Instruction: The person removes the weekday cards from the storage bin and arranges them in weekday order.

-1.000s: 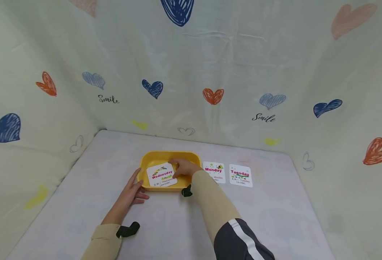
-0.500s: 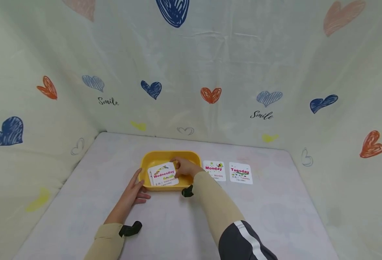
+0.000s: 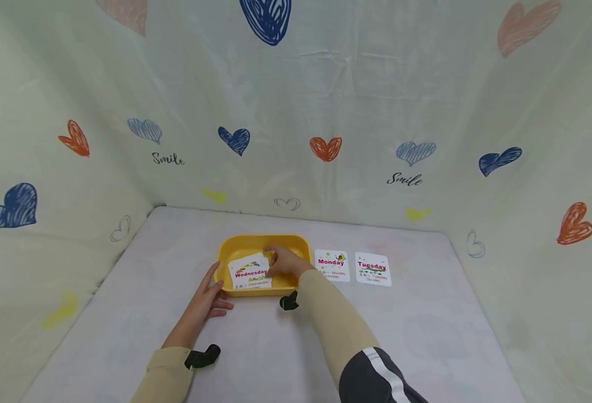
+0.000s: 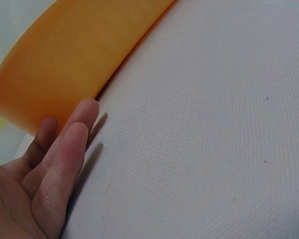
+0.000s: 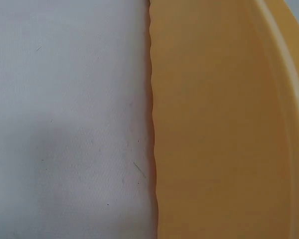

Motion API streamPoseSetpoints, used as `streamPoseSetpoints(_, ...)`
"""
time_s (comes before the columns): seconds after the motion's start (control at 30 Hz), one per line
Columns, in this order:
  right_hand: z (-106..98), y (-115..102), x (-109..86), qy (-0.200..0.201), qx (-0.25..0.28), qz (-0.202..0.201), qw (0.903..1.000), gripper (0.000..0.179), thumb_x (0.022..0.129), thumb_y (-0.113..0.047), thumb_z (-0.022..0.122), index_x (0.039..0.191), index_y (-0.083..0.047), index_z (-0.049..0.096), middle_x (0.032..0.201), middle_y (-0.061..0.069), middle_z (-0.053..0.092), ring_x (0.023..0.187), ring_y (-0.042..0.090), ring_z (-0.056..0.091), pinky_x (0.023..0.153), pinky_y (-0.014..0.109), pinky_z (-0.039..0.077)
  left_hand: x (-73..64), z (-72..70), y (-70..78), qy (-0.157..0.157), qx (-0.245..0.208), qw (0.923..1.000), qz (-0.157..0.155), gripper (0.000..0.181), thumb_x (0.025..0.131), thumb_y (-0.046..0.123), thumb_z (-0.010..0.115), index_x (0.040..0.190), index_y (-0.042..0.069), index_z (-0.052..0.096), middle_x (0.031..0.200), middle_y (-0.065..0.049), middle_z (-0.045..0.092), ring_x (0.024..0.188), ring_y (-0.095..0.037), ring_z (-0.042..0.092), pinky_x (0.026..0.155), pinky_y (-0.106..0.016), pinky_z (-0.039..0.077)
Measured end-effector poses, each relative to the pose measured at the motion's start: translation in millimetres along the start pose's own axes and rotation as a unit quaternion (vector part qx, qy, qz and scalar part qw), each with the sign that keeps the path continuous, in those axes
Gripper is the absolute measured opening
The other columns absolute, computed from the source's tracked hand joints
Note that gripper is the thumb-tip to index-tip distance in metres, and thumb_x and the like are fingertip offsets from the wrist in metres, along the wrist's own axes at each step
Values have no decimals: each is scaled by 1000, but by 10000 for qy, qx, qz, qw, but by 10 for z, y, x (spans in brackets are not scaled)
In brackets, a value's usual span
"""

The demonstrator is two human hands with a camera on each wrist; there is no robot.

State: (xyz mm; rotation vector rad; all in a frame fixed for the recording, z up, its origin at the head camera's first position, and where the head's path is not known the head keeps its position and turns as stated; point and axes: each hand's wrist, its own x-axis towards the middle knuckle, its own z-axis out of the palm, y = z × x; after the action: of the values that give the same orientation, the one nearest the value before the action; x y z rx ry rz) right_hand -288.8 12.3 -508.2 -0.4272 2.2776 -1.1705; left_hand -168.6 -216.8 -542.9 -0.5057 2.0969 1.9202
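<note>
A yellow tray [image 3: 245, 242] holds white cards, the top one a Wednesday flashcard [image 3: 249, 271] with pink lettering and small pictures. Inside the tray my right hand [image 3: 287, 261] holds that card by its right edge, thumb on its face. In the right wrist view the hand is out of sight and the tray's wall [image 5: 219, 119] fills the right half. My left hand [image 3: 206, 294] rests against the tray's left end, digits at the rim. In the left wrist view its fingers [image 4: 72, 154] extend loosely beside the tray's outer wall [image 4: 84, 55].
Right of the tray, a Monday card [image 3: 332, 265] and a Tuesday card [image 3: 373, 269] lie face up side by side on the pale tabletop [image 3: 255, 352]. Behind the table hangs a curtain [image 3: 285, 95] printed with hearts.
The Wednesday card shifted right with my right hand, baring an edge of another card beneath, then slid back left over it. My left hand stays at the tray.
</note>
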Motion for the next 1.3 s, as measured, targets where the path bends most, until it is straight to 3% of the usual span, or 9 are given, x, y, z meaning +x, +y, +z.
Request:
streamPoseSetpoints(0.37,32,38,49,167,-572,57,9982,54,76,-9,83,125,-9,60,88,4,50,84,17,48,75,28,41,2,37,10,104,65,9999,53,59,104,37,41,155,42,12,96,-13,55,77,-26,70,68,-35,57)
streamPoseSetpoints(0.53,37,62,40,88,-352,-37,9993,49,77,-5,82,119,-8,58,89,4,50,83,17,48,75,27,41,-17,48,1,189,172,9997,38,59,104,38,41,155,41,13,95,-13,56,75,-26,70,66,-35,56)
streamPoseSetpoints(0.8,12,65,-31,132,154,214,9996,45,81,-5,78,119,-15,57,92,5,58,87,20,52,84,30,45,2,39,-24,150,160,9998,20,58,104,38,40,155,41,13,94,-12,56,74,-26,70,65,-35,56)
streamPoseSetpoints(1.07,21,88,-60,78,457,258,9986,42,83,-4,76,118,-16,56,82,6,57,74,20,52,73,29,44,1,30,-40,95,141,9999,-29,59,104,36,39,156,40,10,93,-12,56,73,-26,70,65,-35,57)
streamPoseSetpoints(1.3,-33,91,-74,103,672,99,9976,42,86,-4,72,122,-17,55,83,6,58,74,20,53,69,26,45,-1,36,-22,99,128,9999,28,59,104,37,40,156,41,11,95,-12,56,75,-26,70,66,-35,56)
